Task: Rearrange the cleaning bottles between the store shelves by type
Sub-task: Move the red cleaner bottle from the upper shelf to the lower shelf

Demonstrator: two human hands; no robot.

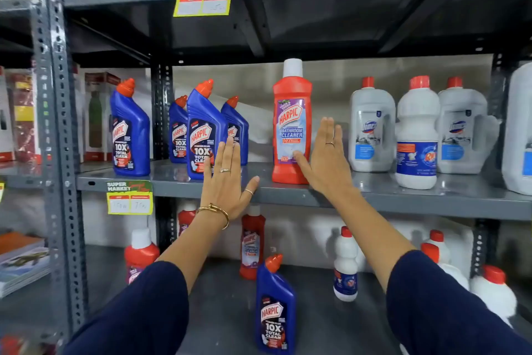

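Observation:
On the middle shelf (pixel 403 196) stand several blue Harpic bottles (pixel 131 136) at the left, a red Harpic bathroom cleaner bottle (pixel 291 113) in the middle and white bottles (pixel 417 130) at the right. My left hand (pixel 227 182) is flat and open in front of the nearest blue bottle (pixel 203 124), holding nothing. My right hand (pixel 325 159) is open too, thumb touching the red bottle's lower right side without gripping it. The lower shelf (pixel 218 297) carries red bottles (pixel 252 242), one blue bottle (pixel 275 308) and several white bottles (pixel 345 265).
A perforated grey upright (pixel 54 124) bounds the bay at the left. Yellow price tags (pixel 129 199) hang on the shelf edges. Boxed goods (pixel 98 115) fill the neighbouring bay, magazines (pixel 23 262) lie lower left. A large white jug (pixel 518 130) stands far right.

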